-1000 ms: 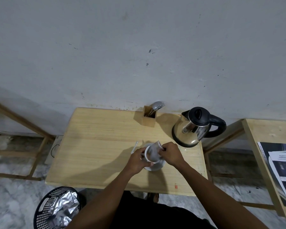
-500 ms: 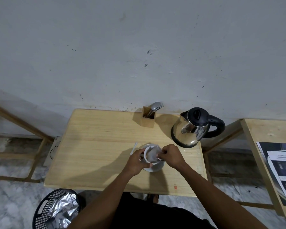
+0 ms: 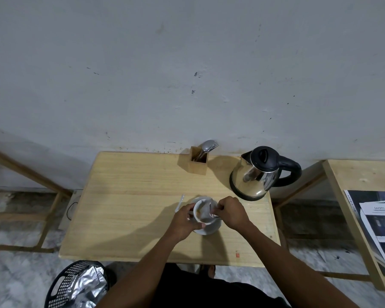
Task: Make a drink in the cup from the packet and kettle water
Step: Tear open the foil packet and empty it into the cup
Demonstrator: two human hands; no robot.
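A white cup (image 3: 198, 213) stands on a white saucer (image 3: 211, 228) near the front of the wooden table (image 3: 129, 192). My left hand (image 3: 183, 221) wraps around the cup's left side. My right hand (image 3: 231, 213) pinches a silvery packet (image 3: 207, 212) that dips into the cup's mouth. A brownish patch shows inside the cup. The steel kettle (image 3: 257, 174) with black lid and handle stands at the back right, apart from both hands.
A wooden holder (image 3: 198, 161) with spoons and a fork stands at the table's back edge. A small white strip (image 3: 180, 203) lies left of the saucer. A black basket (image 3: 76, 285) with foil sits on the floor. Papers (image 3: 378, 223) lie on the right-hand table.
The packet has gone from raised above the cup down into its mouth, and my right hand has lowered with it. My left hand stays on the cup.
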